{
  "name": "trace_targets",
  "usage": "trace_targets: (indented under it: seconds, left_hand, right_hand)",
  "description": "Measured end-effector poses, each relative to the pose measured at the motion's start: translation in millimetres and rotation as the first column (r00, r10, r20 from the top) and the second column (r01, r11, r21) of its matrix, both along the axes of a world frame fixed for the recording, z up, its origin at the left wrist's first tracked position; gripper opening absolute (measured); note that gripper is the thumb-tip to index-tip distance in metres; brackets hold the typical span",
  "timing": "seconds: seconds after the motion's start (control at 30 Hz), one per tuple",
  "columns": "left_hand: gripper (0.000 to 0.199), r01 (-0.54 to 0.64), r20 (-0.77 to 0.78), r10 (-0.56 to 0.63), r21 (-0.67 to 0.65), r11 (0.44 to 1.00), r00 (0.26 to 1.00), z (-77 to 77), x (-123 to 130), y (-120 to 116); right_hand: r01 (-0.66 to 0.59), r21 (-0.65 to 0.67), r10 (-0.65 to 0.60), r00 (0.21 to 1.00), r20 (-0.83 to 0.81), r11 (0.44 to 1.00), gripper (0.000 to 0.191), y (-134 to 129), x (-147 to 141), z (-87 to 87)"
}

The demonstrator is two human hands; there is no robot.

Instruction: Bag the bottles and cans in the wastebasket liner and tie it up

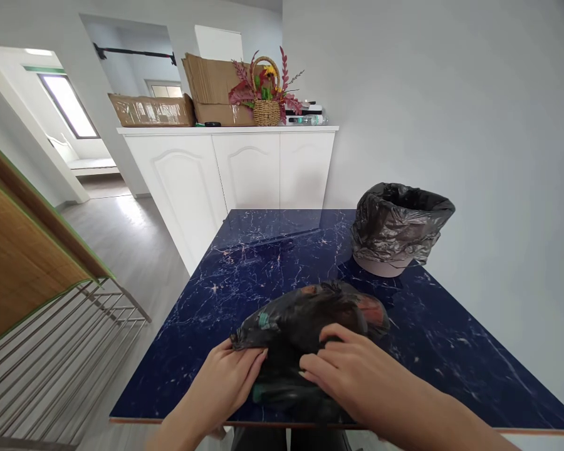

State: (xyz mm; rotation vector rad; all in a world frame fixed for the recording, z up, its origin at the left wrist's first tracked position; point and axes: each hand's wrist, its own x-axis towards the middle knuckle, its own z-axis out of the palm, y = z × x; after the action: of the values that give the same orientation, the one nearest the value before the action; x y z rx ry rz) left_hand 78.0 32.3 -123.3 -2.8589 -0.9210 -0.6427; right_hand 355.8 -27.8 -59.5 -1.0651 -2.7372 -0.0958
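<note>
A filled black plastic bag (pixel 310 313) lies at the near part of the dark blue marbled table (pixel 258 250). Reddish and green things show dimly through its thin film. My left hand (pixel 230 376) grips the bag's left edge, its fingers closed on the plastic. Over the bag's near side, my right hand (pixel 341 369) has its fingers curled on the black film. Behind them at the right stands a bin (pixel 380 266) lined with another black bag (pixel 399 232), its top open.
A white cabinet (pixel 249 169) beyond the table holds cardboard boxes (pixel 155 111), a flower basket (pixel 266 113) and a plastic bottle (pixel 313 119). At the left stands a metal rack (pixel 75 338). A grey wall (pixel 451 113) borders the right.
</note>
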Motion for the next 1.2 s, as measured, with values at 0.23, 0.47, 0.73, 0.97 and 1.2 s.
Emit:
trace_targets:
  seconds: [0.23,0.47,0.73,0.97,1.2]
  left_hand:
    - [0.041,-0.085,-0.040,0.087,0.047,0.995,0.995,2.4,-4.9,-6.1]
    - [0.047,-0.029,0.051,0.035,-0.099,0.995,0.998,22.2,-12.4,-30.3]
    - [0.034,-0.051,0.025,0.058,-0.237,0.970,0.998,2.3,-7.8,-34.0]
    - [0.019,-0.040,0.100,0.057,-0.166,0.985,0.993,-5.5,-2.1,-10.3]
    - [0.029,-0.041,0.089,0.052,-0.123,0.992,0.995,-5.2,-8.3,-6.3]
  right_hand:
    - [0.076,0.098,-0.082,0.995,0.061,0.992,0.031,-22.2,1.5,-17.4]
    - [0.179,0.080,-0.189,0.971,0.145,0.981,0.083,-38.0,13.7,-34.5]
    - [0.281,0.089,-0.295,0.907,0.300,0.955,0.088,-25.9,9.1,-53.6]
    - [0.346,0.101,-0.359,0.910,0.205,0.933,0.072,-4.3,8.6,-51.6]
    - [0.388,0.137,-0.403,0.908,0.110,0.911,0.067,1.1,18.8,-60.5]
